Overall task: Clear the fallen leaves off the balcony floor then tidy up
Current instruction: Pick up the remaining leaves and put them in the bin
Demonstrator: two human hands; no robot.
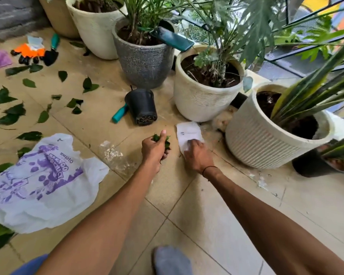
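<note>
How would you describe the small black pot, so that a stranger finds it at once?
Find the grey pot in the row of planters. On the tiled floor just before it lies the small black pot. Unlike its neighbours, it is tipped over and holds no plant.

Potted plants [205,86], toppled black pot [142,106], phone [172,39], orange gloves [29,51]
</note>
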